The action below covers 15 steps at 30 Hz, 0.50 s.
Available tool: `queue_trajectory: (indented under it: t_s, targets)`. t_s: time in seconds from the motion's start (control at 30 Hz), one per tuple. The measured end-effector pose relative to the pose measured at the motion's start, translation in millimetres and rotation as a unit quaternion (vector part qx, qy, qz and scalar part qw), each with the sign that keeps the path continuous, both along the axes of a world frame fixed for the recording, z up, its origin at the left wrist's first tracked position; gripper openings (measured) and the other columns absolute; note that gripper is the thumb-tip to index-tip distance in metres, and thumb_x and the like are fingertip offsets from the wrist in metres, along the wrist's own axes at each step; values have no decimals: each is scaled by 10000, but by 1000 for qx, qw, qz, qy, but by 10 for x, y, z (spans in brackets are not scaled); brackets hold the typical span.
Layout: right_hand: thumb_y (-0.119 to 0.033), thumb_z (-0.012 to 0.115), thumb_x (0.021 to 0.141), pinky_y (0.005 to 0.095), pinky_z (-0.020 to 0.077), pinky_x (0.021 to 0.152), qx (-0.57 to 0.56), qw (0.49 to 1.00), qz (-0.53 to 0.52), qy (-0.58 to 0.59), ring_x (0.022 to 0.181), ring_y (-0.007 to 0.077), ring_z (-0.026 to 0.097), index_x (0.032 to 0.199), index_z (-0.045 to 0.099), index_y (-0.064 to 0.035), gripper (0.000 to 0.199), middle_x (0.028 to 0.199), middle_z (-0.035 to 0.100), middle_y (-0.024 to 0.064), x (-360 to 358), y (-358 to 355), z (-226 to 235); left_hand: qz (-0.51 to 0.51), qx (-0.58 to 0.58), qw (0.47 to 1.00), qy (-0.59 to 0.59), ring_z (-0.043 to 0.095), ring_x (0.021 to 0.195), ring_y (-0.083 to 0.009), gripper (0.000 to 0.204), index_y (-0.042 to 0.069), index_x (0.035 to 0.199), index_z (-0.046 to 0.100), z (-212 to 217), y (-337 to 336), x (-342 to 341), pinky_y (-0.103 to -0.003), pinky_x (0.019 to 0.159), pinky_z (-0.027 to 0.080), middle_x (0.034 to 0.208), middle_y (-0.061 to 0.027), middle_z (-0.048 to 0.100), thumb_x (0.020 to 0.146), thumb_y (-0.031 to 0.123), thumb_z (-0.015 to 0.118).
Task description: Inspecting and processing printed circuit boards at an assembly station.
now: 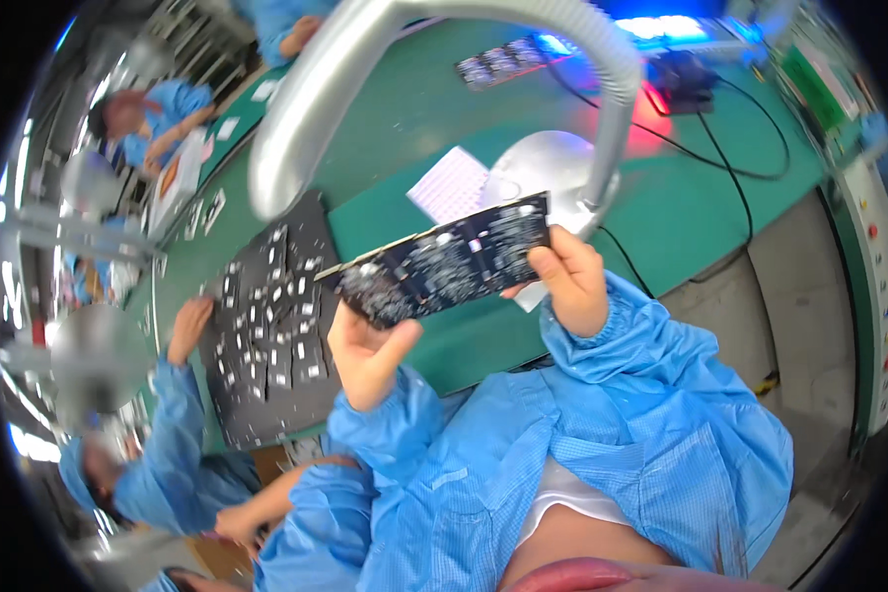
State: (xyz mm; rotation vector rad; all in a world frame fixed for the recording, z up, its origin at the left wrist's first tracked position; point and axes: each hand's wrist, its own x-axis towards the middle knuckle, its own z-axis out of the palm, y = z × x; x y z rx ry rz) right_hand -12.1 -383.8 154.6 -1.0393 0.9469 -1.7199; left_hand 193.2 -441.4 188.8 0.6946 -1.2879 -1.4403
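A long black circuit board panel (439,264), covered with small parts, is held tilted above the green bench. My left hand (367,353) grips its left end from below, thumb lying along the lower edge. At the right end my right hand (572,279) pinches the panel, with the thumb on the near face and the other fingers mostly behind it. Behind the panel stands the round pale base (543,163) of a lamp, and next to it lies a sheet (451,185) with a pinkish printed grid.
The grey curved lamp arm (311,104) arches over the bench (385,212). At left a black mat (257,395) carries many small pieces, with a co-worker's hand (189,326) at its edge. Farther back are another board panel (503,64), black cables (745,173) and a blue-lit device (661,28).
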Motion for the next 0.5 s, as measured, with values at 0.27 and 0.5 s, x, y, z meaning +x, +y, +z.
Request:
queue_trajectory:
  t_s: [0.27, 0.5]
  targets:
    - [62, 583, 728, 318, 514, 581, -242, 924, -86, 285, 655, 266, 642, 999, 582, -11, 281, 817, 657, 146, -275, 524, 190, 406, -302, 834, -219, 612, 747, -185, 94, -100, 875, 549, 194, -8, -484, -294, 701, 496, 899, -186, 634, 804, -38, 552]
    - [-123, 382, 924, 298, 547, 547, -196, 875, -436, -79, 753, 219, 621, 1165, 386, 44, 293, 1007, 568, 157, -1102, 858, 26, -36, -322, 931, -165, 556, 659, -148, 280, -11, 954, 524, -75, 308, -1207, -257, 609, 443, 783, -98, 584, 682, -29, 582]
